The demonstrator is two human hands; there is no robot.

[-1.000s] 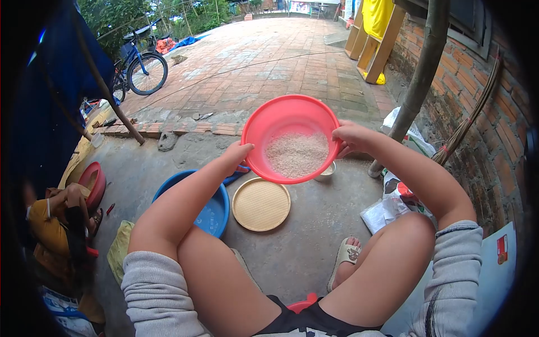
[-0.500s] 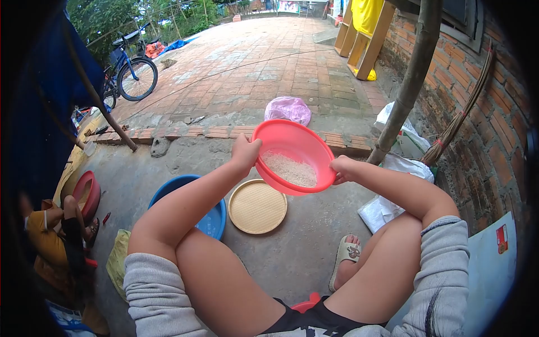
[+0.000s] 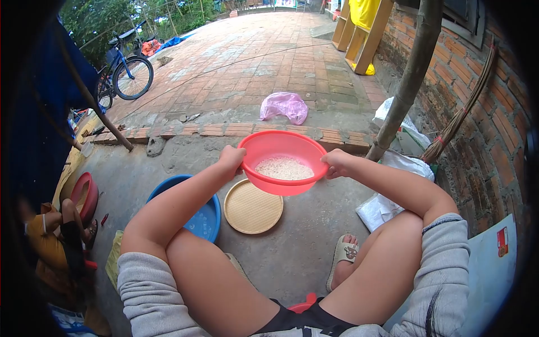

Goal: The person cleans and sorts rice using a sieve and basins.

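Held up in front of me is a red plastic basin [image 3: 281,140], with pale rice-like grains [image 3: 285,167] spread over its bottom. My left hand [image 3: 231,161] is closed on the left side of its rim. On the right side, my right hand [image 3: 338,163] grips the rim too. Below the basin, a round woven bamboo tray [image 3: 254,206] lies flat on the concrete floor. Beside that tray stands a blue basin [image 3: 210,218], partly covered by my left forearm.
A pink plastic bag [image 3: 284,106] lies past the brick edging [image 3: 219,130]. At the left, another person [image 3: 53,238] sits near a second red basin [image 3: 85,197]. A bamboo pole [image 3: 407,84] and white sacks [image 3: 382,210] are on the right.
The basin has gone from tilted down to the right to nearly level, and it has shifted slightly left and down. The grains now lie across its bottom. Both hands keep their hold.
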